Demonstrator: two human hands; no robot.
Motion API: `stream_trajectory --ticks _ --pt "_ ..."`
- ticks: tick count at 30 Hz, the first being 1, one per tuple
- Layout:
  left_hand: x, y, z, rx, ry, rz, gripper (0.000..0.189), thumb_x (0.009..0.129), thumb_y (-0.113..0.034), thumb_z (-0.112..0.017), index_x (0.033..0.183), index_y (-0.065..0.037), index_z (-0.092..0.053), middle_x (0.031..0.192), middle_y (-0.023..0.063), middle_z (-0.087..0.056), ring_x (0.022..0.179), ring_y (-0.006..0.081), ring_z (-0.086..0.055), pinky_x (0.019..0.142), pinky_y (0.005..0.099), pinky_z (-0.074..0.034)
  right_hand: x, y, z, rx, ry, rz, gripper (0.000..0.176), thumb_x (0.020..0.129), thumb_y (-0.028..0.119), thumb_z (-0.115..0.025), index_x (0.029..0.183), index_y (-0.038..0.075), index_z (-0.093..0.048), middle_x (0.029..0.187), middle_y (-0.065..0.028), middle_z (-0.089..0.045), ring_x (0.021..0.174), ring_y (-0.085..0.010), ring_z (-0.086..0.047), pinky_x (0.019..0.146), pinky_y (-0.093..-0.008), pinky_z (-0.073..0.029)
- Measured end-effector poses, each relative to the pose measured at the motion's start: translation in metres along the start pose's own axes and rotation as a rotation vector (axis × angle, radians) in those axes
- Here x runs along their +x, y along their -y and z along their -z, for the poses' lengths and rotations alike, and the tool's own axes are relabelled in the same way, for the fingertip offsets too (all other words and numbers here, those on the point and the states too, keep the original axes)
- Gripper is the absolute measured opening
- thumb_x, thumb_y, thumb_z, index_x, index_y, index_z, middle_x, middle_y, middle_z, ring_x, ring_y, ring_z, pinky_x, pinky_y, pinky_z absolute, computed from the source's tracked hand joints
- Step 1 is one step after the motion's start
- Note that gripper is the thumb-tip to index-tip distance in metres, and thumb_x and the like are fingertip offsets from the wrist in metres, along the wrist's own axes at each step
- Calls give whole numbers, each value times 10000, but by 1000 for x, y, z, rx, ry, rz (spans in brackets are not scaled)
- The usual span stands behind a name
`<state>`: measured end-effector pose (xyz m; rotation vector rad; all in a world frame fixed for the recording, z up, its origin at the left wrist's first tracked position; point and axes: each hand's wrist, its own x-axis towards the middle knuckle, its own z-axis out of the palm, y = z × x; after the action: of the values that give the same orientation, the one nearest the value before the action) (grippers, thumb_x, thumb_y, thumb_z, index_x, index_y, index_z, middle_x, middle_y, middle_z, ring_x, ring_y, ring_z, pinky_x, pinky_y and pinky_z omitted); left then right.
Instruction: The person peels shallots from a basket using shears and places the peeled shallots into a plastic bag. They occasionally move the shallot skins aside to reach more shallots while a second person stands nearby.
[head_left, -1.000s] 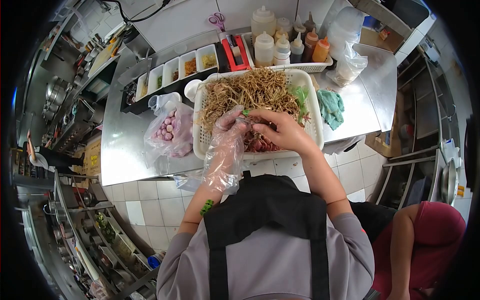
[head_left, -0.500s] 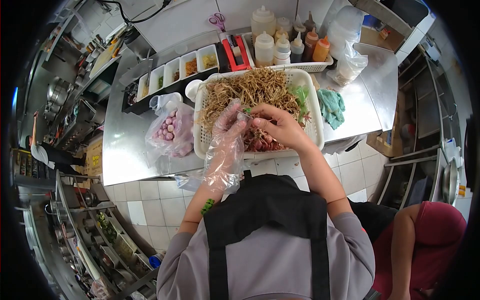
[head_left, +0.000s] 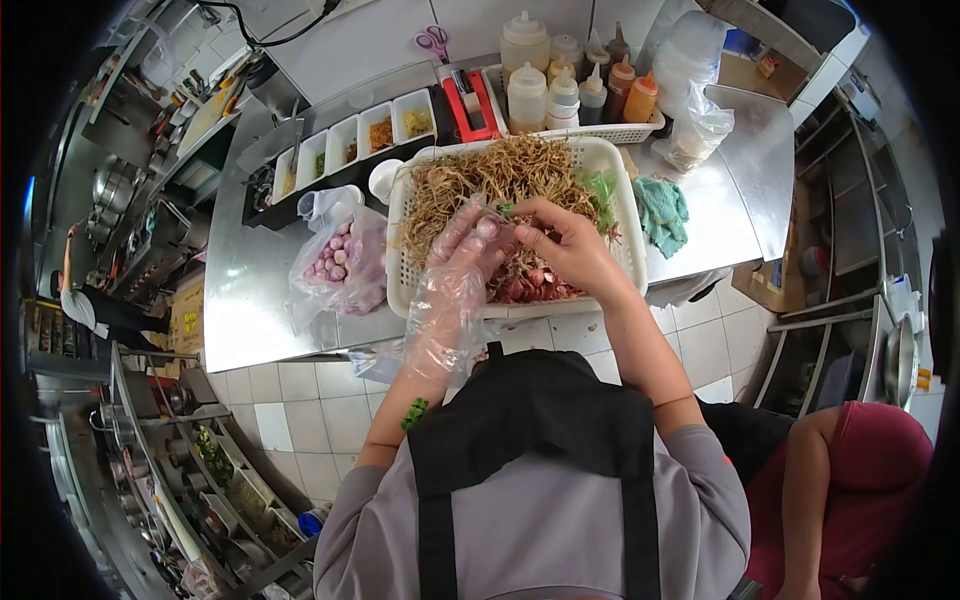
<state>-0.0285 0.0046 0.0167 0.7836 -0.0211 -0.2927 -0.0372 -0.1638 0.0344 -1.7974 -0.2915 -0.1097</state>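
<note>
My left hand (head_left: 462,243), in a clear plastic glove, is closed around a small pale-purple shallot (head_left: 487,229). My bare right hand (head_left: 566,243) meets it from the right, fingers pinched close to the shallot. A small green thing (head_left: 504,209) shows at the right fingertips; its kind is not clear. Both hands are over a white plastic basket (head_left: 398,285) of shallots. Dry, straw-like stalks (head_left: 510,165) fill its far part, and reddish unpeeled shallots (head_left: 530,283) lie nearer me, partly hidden by my hands.
Left of the basket is a plastic bag of peeled shallots (head_left: 335,262). Behind stand condiment tubs (head_left: 345,140), a red dispenser (head_left: 472,108) and squeeze bottles (head_left: 527,97). A green cloth (head_left: 660,215) lies to the right. Another person (head_left: 850,490) is at lower right.
My right hand has shifted slightly right, with the green thing at its fingertips. The shallot in my left hand now shows more plainly. The basket stays in place.
</note>
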Motion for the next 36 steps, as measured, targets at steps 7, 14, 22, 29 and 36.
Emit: stream_trajectory --ticks 7,14,22,29,36 --pt "3 3 3 85 -20 5 345 860 -47 -604 1195 -9 -528 1053 91 -621 941 150 -611 803 229 -496 1 3 3 -40 -17 -78 212 900 154 -578 1092 66 -570 750 -74 -610 626 -102 -536 620 -290 -452" --pt "3 2 -1 -23 -52 -20 342 840 3 -609 1171 -8 -522 1101 114 -593 964 174 -603 858 264 -497 0 9 13 -41 27 -122 254 911 162 -577 1136 45 -560 825 -23 -592 783 -84 -536 730 -256 -447" --pt "10 15 22 -113 4 -69 312 812 19 -634 1105 -13 -534 1096 151 -587 979 215 -607 879 298 -505 0 6 9 -62 186 69 291 874 153 -597 1150 63 -579 1045 -138 -648 965 -257 -627 835 -331 -468" --pt "8 8 9 -11 -13 -75 341 815 -1 -639 1137 -14 -529 1162 135 -572 1003 204 -598 870 285 -501 1 7 10 -98 130 67 254 885 127 -591 1124 39 -589 1033 -121 -653 932 -204 -620 831 -314 -461" --pt "7 1 -3 -77 -47 -55 333 863 25 -567 1190 4 -509 1157 130 -560 1009 204 -591 848 228 -527 5 0 16 -163 18 53 252 872 137 -587 1115 71 -603 918 -165 -656 775 -285 -630 725 -341 -480"
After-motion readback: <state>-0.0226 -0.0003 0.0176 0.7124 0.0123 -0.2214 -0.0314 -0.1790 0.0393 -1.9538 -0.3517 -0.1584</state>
